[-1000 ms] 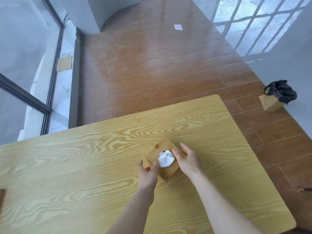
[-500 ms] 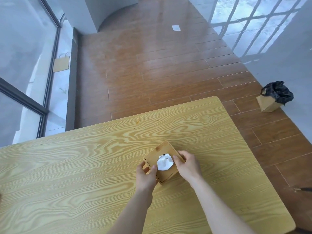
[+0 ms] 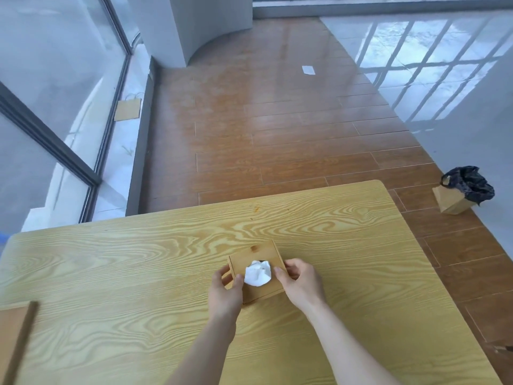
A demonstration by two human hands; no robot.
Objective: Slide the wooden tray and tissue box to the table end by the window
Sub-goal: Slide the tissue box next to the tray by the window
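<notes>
Both hands clamp the tissue box (image 3: 256, 269) from opposite sides in the head view: the left hand (image 3: 225, 293) wraps its near-left corner with the thumb on the lid, and the right hand (image 3: 301, 283) presses the right wall with fingers curled over the top edge. Each grip is pinched onto the box, not spread. White tissue (image 3: 257, 272) protrudes from the lid opening between the two thumbs. The box rests flat on the surface (image 3: 138, 259), roughly mid-width and closer to the far edge than to the near one. The window (image 3: 50, 93) runs along the left of the scene, so the target end of the surface is judged to be the left end. The box stands well apart from that end; its slide is judged unfinished. The wooden tray (image 3: 14, 334) is only partly in frame at the lower left, nearer the window end; whether it has reached its final position cannot be told. Remaining work: move the box leftward toward the tray.
</notes>
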